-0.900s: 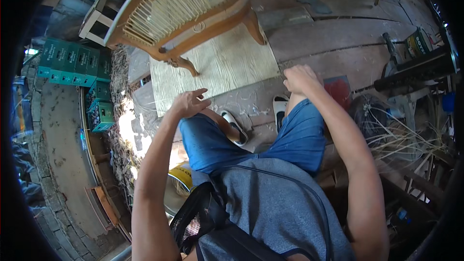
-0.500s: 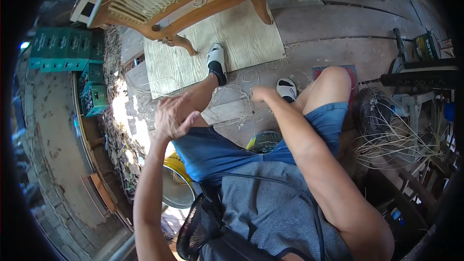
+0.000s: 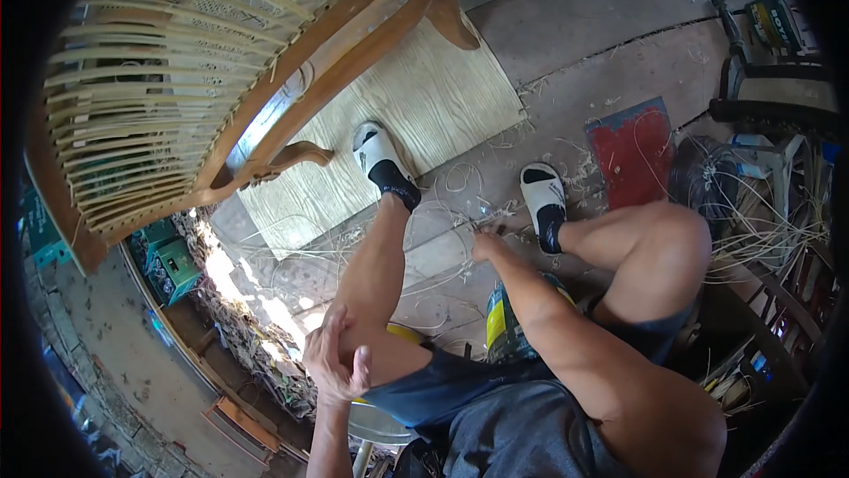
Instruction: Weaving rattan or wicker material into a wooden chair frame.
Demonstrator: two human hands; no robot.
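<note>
My left hand rests against my left knee with its fingers apart and nothing in it. Down by the floor, my right hand has its fingers drawn together among thin loose cane strands. Whatever is between those fingers is too small to make out. To the upper left leans a brown wooden chair frame. Rows of pale cane strips run across its opening, threaded through holes along the edge. Neither hand touches the chair.
A pale wood-patterned sheet lies under the chair and my left foot. Right of my feet is a red board, with a bundle of cane beyond it. A yellow-and-dark container stands between my legs. Green crates are at left.
My view has swung left, so the chair looks larger and nearer. My left hand has settled against my knee; my right hand stays low over the floor strands.
</note>
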